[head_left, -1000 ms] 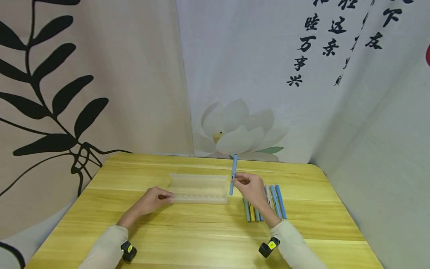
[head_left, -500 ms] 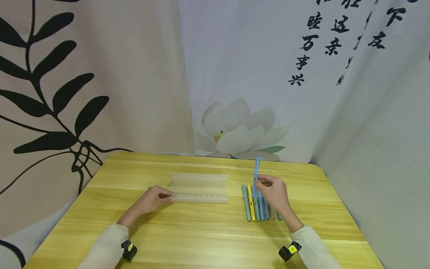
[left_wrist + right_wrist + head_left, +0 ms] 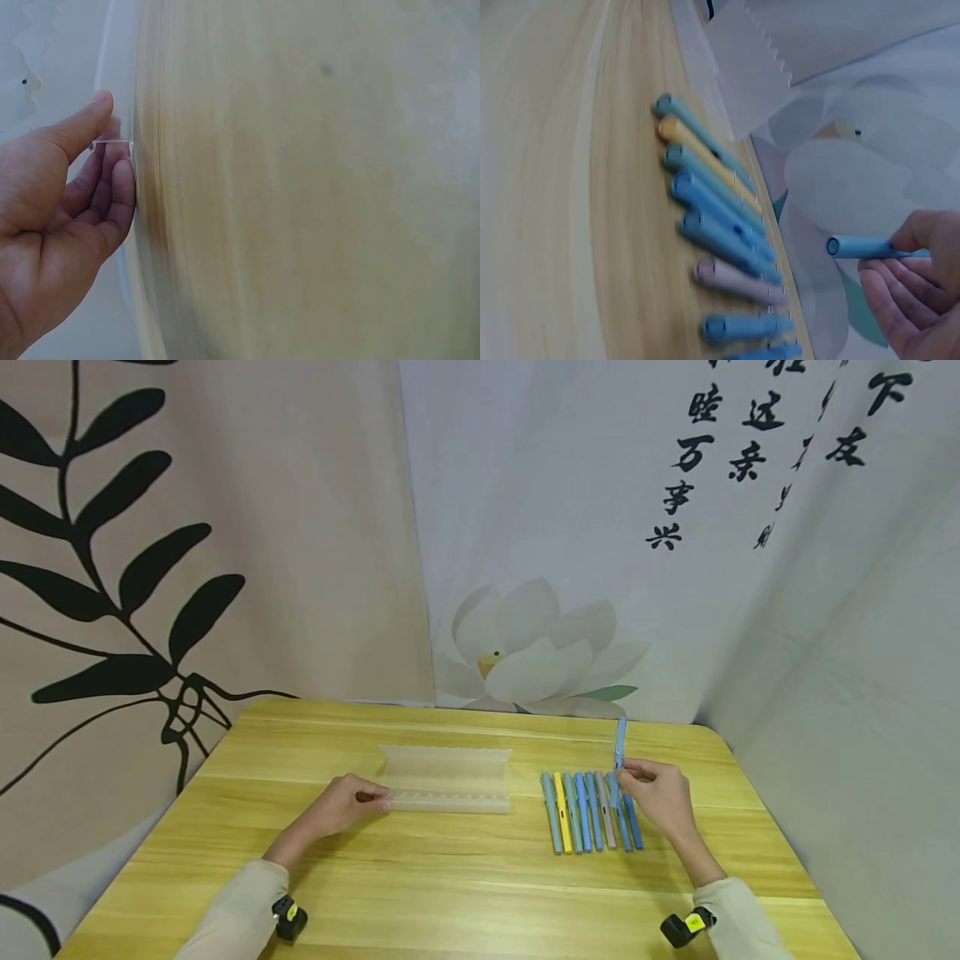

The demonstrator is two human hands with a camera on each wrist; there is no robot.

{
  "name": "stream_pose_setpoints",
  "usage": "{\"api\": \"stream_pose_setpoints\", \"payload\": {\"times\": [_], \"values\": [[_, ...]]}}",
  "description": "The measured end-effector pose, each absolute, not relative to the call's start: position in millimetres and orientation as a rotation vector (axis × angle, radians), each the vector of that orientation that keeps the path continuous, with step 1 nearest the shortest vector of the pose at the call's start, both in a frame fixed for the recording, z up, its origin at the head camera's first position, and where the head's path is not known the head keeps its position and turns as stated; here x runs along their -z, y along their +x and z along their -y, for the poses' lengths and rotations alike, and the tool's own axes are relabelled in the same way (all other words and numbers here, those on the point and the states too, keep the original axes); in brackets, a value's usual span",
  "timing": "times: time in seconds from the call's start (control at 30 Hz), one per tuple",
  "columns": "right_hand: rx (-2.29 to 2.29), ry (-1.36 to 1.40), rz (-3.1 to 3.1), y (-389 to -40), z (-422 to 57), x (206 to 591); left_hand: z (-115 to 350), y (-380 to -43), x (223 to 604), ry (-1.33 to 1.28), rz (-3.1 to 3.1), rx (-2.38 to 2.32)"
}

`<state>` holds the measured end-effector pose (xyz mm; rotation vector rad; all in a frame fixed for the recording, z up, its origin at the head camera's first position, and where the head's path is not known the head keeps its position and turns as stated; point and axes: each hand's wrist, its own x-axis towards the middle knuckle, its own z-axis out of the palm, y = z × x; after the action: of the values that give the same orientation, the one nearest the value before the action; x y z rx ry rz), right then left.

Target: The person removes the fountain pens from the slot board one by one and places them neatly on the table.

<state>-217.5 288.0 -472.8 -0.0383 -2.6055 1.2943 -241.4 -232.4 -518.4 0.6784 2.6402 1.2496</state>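
Observation:
In the head view, a clear plastic pen tray [image 3: 448, 805] with a notched edge lies left of centre on the table. My left hand [image 3: 348, 804] pinches its left end; the left wrist view shows the thumb [image 3: 88, 124] on one side and curled fingers [image 3: 120, 195] on the other. Between thumb and fingers of my right hand [image 3: 662, 795] is a light blue pen [image 3: 620, 742], raised near the right end of a row of pens. In the right wrist view, the held pen [image 3: 859, 247] points its round end toward the row.
The row runs side by side: a teal pen [image 3: 551, 814], a yellow pen [image 3: 562, 814], then more teal, blue and a greyish pen [image 3: 607, 814], with blue ones at the right. A printed curtain [image 3: 555, 527] hangs behind the wooden table [image 3: 420, 893].
My right hand has carried the light blue pen rightward, from beside the tray's right end across to the right end of the row. My left hand stays on the tray.

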Motion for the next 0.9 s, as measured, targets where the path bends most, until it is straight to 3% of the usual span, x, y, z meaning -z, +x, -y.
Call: {"api": "stream_pose_setpoints", "payload": {"times": [0.9], "values": [[-1.075, -0.209, 2.848, -197.6, -340.3, 500.0, 233.8, -243.2, 521.8, 0.635, -2.639, -1.242]]}}
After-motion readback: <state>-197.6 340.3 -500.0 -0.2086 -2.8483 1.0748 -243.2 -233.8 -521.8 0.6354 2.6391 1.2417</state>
